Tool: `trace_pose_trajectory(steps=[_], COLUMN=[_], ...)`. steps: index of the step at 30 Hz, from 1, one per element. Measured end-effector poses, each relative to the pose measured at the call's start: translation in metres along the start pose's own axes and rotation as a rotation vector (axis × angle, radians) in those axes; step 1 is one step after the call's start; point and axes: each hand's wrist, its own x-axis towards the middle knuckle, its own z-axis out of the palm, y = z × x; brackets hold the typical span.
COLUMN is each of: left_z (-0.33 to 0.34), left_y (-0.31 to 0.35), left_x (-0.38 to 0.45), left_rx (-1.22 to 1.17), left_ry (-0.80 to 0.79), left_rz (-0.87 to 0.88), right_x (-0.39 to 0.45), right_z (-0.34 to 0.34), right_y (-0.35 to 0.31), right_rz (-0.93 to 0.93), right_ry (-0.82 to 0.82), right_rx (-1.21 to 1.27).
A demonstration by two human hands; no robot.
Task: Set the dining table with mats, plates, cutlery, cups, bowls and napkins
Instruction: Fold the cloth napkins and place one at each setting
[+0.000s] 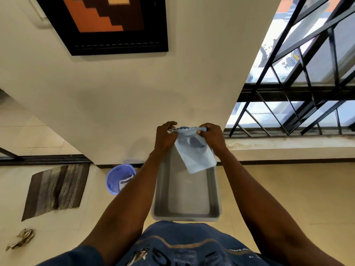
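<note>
2 hands are seen raised in front of a cream wall (119, 104), with a pale blue napkin (194, 152) stretched between them. The left hand (166, 138) pinches the napkin's upper left corner with curled fingers and thumb, and the right hand (211, 137) grips the upper right corner in the same way. The napkin is thin, slightly see-through cloth with a zigzag-cut edge along the top and down the left side; it hangs from the fingers, its lower end dangling over a grey rectangular tray (163, 198) that lies below, between the forearms. 1 lilac plastic bucket (115, 179) is set on the floor just left of the tray, against the wall's base, with a white printed label lying inside it; the writing on it is too blurred to be read. Farther left, 1 brown striped mat (55, 191) lies flat on the tiled floor, and a crumpled scrap of paper (21, 239) is seen near it. A dark-framed picture (107, 24) in orange and brown is hung on the wall above. Black window bars (299, 89) are seen to the right. A blue printed shirt (182, 246) fills the lower edge; its lettering cannot be read.
</note>
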Motion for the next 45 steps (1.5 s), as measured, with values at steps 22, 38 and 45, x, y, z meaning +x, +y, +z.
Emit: trace_pose_trajectory(steps=[22, 38, 45], left_z=[-0.011, -0.032, -0.05], left_y=[0.061, 0.059, 0.088], left_x=[0.036, 0.04, 0.051], left_rx=[0.15, 0.149, 0.205], left_ry=[-0.161, -0.253, -0.409], left_rz=[0.243, 0.236, 0.19], right_x=[-0.008, 0.006, 0.007], right_z=[-0.007, 0.011, 0.018], right_y=[0.025, -0.012, -0.035], right_rz=[0.083, -0.03, -0.043], right_ry=[-0.124, -0.213, -0.386], right_rx=[-0.141, -0.045, -0.055])
